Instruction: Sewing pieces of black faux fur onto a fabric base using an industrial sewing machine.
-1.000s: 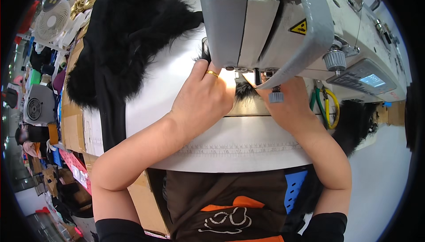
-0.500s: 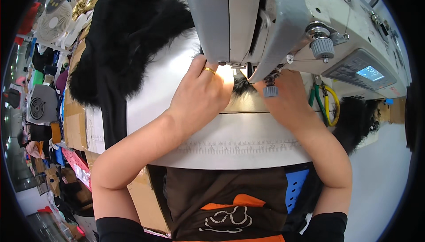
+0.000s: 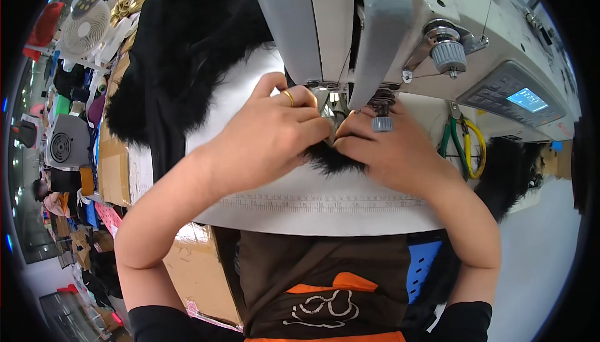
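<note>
Below the head of a grey and white sewing machine (image 3: 331, 29), both hands meet at a small black fur piece (image 3: 334, 159). My left hand (image 3: 281, 132), with a gold ring, is closed with its fingertips on the left part of the piece. From the right, my right hand (image 3: 390, 148) pinches the same piece, partly behind the machine's tension knob (image 3: 382, 123). Fur hangs out below the fingers toward me. The machine's presser foot and needle area is mostly hidden by the fingers.
A large black fur garment (image 3: 181, 60) lies on the left of the white table (image 3: 325, 217). Green-and-yellow-handled pliers (image 3: 473, 148) lie right of my hand, near the lit control panel (image 3: 528, 99). More black fur (image 3: 509, 170) sits farther right. Cardboard boxes (image 3: 203, 267) stand beside the table.
Both hands have come nearer to me and closer together, and the fur piece has moved out from under the machine head toward me. My fingers are now bent around it.
</note>
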Motion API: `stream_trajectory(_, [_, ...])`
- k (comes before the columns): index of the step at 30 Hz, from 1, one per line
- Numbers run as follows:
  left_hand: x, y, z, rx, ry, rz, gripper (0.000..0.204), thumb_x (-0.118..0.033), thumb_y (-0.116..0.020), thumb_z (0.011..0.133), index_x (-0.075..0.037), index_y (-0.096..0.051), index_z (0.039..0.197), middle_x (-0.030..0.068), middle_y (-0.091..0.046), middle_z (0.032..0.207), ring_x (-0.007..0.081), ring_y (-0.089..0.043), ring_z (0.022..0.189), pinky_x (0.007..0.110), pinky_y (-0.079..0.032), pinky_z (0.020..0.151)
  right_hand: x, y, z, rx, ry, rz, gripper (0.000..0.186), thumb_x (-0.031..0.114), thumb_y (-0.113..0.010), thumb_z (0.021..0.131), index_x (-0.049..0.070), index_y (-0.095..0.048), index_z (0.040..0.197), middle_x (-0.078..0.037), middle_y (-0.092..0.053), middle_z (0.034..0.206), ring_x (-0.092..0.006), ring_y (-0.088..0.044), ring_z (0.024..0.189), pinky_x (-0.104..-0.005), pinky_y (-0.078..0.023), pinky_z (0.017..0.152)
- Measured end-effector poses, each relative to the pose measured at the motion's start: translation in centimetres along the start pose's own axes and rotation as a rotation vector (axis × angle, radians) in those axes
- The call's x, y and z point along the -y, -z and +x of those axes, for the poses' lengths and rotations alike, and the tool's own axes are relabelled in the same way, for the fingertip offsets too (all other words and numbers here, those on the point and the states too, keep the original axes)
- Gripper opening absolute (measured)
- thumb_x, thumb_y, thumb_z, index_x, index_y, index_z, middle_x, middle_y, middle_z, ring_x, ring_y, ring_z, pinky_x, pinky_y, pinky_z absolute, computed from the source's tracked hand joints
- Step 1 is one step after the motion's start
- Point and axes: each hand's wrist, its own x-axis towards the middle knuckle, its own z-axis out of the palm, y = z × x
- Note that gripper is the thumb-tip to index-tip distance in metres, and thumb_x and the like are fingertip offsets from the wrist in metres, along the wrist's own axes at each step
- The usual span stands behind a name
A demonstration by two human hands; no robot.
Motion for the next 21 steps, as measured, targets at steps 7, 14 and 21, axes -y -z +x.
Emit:
stream_trajectory(7, [3.7,0.0,0.0,0.023,-0.149,0.289,0.013,-0.013,-0.069,0.085,-0.011,-0.072,0.098,-0.0010,-0.071,0.108,0.0203,-0.068,0.109,0.046,-0.037,0.118,0.6,0.2,0.2,-0.017,0.035,-0.139,0.026,0.008,-0.070,0.081,0.015,-0.072,0.106,0.002,-0.066,0.108,-0.0244,-0.064,0.112,-0.0460,-0.045,0.101])
stream_trajectory(14, [2.9,-1.0,-0.2,-0.051,-0.251,0.518,0.017,-0.017,-0.068,0.083,-0.010,-0.073,0.098,-0.0013,-0.071,0.102,0.0176,-0.067,0.106,0.038,-0.046,0.109,1.3,-0.3,-0.1,-0.006,-0.046,-0.435,0.041,0.016,-0.065,0.089,0.019,-0.072,0.128,0.002,-0.068,0.118,-0.0212,-0.064,0.114,-0.0487,-0.047,0.100])
stream_trajectory(21, [1.8,-2.4,0.1,-0.058,-0.204,0.574,0.017,-0.015,-0.070,0.075,-0.006,-0.073,0.090,0.0022,-0.065,0.089,0.0203,-0.065,0.094,0.035,-0.050,0.096,1.8,-1.1,-0.2,-0.035,-0.049,-0.498,0.036,0.018,-0.067,0.090,0.016,-0.074,0.125,0.002,-0.066,0.119,-0.0200,-0.064,0.111,-0.0481,-0.048,0.098])
